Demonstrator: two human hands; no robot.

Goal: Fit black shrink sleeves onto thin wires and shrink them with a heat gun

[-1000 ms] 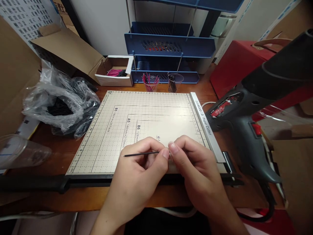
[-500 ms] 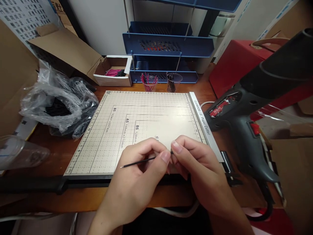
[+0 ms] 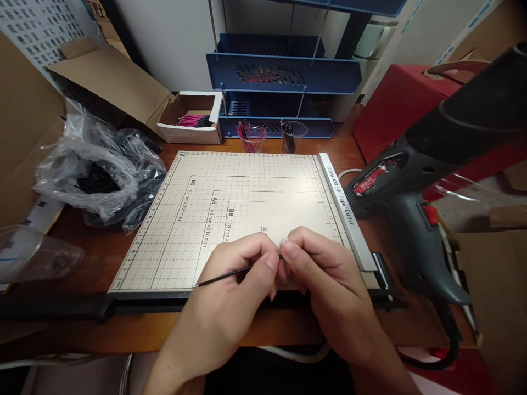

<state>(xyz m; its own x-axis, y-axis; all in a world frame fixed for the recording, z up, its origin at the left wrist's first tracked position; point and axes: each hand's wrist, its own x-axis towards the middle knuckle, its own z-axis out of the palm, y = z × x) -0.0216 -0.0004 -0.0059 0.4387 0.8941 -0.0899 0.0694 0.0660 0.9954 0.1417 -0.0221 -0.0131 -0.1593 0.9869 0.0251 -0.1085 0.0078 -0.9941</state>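
Observation:
A thin black wire (image 3: 224, 276) runs leftward out of my left hand (image 3: 236, 296), pinched between thumb and forefinger, its end near the lower edge of the board. Close beside it, my right hand (image 3: 329, 280) pinches a short dark piece at the wire's other end; my fingertips hide most of it, so I cannot tell whether it is the wire itself or a sleeve on it. Both hands are over the front part of a cream paper cutter (image 3: 173, 230) with printed grid lines.
A heat gun (image 3: 415, 181) stands at the right. Plastic cups of pink wires (image 3: 251, 137) and dark pieces (image 3: 290, 137) stand behind the cutter, near a white box (image 3: 189, 134). A plastic bag (image 3: 99, 175) of black pieces and a clear cup (image 3: 41, 255) are at left.
Both hands have shifted slightly to the left. The wire's free end now reaches farther out to the left and a little lower.

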